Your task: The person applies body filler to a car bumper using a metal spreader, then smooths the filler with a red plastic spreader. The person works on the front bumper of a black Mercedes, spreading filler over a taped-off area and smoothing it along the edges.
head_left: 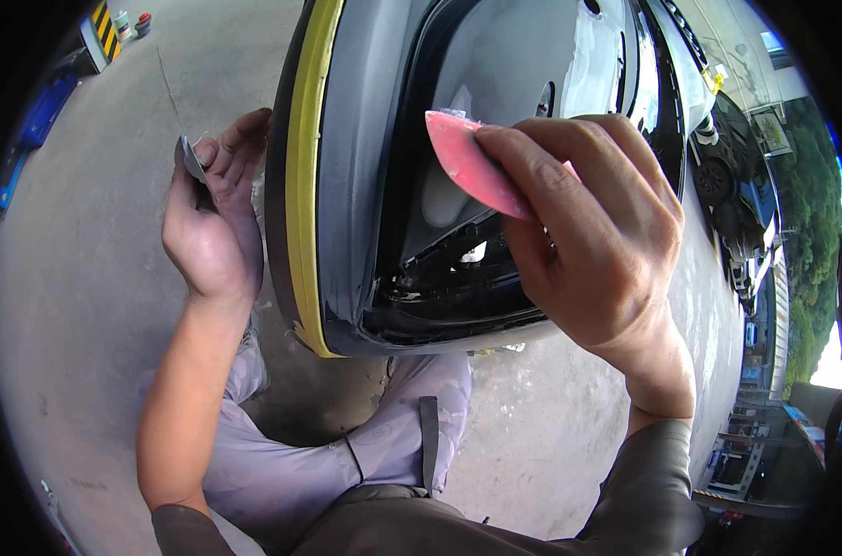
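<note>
In my right hand a pink putty spreader is pinched between thumb and fingers, with bits of pale filler on its upper tip. It is over the dark face of a car bumper standing in front of me. Yellow masking tape runs down the bumper's left edge. Left of that edge, my left hand has a thin grey plate, seen nearly edge-on, between thumb and forefinger. The other fingers reach toward the bumper's side, and I cannot tell if they touch it. Smooth grey and whitish patches mark the bumper's surface.
Below the bumper are my legs, bent on the concrete floor. A black and yellow striped post and a blue object stand at far left. Beyond the bumper on the right is a dark car.
</note>
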Tool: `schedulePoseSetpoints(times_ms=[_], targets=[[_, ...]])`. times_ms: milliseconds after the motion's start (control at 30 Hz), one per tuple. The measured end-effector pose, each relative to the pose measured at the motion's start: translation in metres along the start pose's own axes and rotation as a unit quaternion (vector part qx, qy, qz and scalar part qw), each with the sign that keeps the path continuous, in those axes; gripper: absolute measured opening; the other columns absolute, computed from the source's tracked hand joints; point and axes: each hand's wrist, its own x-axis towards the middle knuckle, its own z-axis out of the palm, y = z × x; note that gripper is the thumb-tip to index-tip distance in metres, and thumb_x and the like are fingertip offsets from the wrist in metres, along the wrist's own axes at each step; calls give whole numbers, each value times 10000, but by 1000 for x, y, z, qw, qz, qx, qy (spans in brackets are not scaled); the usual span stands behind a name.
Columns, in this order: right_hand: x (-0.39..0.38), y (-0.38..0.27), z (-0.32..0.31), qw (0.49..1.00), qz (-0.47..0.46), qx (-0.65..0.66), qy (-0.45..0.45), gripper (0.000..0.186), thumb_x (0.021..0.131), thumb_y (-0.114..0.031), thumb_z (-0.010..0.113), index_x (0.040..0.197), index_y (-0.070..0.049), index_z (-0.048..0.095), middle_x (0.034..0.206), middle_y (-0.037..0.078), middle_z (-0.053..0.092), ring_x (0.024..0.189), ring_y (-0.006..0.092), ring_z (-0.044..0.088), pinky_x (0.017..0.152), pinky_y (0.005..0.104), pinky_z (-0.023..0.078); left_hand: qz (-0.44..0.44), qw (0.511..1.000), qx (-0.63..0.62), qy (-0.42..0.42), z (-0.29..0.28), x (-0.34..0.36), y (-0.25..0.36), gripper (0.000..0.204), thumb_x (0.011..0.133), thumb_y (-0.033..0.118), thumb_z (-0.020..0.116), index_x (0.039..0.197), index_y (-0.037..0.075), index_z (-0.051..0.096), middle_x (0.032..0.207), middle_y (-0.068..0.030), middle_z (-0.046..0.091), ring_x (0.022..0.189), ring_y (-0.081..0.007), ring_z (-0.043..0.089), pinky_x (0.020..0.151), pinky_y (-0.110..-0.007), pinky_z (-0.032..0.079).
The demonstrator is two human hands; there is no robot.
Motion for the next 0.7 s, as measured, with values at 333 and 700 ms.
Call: schedulePoseSetpoints(times_ms=[333,700], targets=[[5,7,-6,999,-41,9,20,292,742,12,789,1030,-28,762,937,115,741,835,245,718,705,326,598,-29,994,73,78,7,-8,-1,541,1088,323,308,1257,-133,545,1327,-298,593,1273,-357,578,1147,-440,399],[19,16,-3,993,-94,-70,7,311,760,-16,795,1067,-59,770,976,96,750,889,244,725,735,334,616,-23,999,4,-31,-14,-2,1,456,1098,317,307,1131,-62,561,1351,-333,555,1262,-373,589,1090,-441,490]])
